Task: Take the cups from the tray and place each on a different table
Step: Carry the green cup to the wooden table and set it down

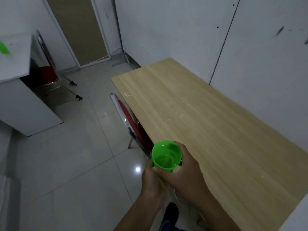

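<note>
I hold an empty bright green plastic cup [166, 155] upright in front of me, just off the near left edge of a long light-wood table [208, 117]. My right hand [183, 174] wraps around the cup's right side. My left hand [152, 180] supports it from below on the left. A second green cup [4, 48], blurred, stands on a white table [15, 59] at the far left. No tray is in view.
A red chair with a chrome frame [131, 129] is tucked against the wood table's left edge. Another red chair [46, 70] sits by the white table. Glossy grey floor tiles [75, 155] lie between the tables. White walls and a door [80, 30] stand behind.
</note>
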`<state>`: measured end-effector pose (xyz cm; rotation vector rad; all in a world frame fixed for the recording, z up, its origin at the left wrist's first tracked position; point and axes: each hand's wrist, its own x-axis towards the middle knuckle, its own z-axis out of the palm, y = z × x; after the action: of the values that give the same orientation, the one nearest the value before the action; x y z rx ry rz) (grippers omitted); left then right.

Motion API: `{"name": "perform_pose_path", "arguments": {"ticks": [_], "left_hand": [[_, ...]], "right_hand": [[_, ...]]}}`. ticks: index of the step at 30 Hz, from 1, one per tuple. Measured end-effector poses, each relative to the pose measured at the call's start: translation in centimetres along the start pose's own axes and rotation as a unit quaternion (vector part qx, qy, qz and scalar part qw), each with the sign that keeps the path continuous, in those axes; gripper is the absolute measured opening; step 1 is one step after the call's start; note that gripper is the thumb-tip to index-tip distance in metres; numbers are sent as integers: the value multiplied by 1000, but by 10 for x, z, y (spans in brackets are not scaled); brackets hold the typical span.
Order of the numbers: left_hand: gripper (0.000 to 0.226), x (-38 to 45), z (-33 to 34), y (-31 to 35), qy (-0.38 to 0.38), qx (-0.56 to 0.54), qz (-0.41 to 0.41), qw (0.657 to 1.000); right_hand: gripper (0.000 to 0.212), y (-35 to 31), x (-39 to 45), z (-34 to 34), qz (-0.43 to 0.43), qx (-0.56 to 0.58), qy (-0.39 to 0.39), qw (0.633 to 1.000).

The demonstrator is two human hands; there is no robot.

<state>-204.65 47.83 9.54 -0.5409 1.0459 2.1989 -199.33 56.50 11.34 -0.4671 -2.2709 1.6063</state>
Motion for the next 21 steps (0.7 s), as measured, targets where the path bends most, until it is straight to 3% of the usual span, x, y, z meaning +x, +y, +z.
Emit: {"name": "perform_pose_path", "arguments": {"ticks": [9, 14, 17, 19, 21], "left_hand": [[31, 145, 85, 10, 27, -13, -11, 999], [43, 215, 109, 10, 27, -3, -24, 999], [38, 259, 122, 8, 14, 11, -24, 1000], [31, 286, 128, 9, 12, 34, -14, 999], [29, 314, 131, 13, 15, 135, 32, 990]], "right_hand": [[77, 43, 149, -34, 22, -24, -3, 999], [71, 71, 213, -40, 33, -25, 14, 999], [66, 91, 248, -41, 43, -24, 26, 998], [67, 105, 268, -41, 49, -24, 39, 998], [68, 119, 290, -41, 51, -29, 58, 997]]}}
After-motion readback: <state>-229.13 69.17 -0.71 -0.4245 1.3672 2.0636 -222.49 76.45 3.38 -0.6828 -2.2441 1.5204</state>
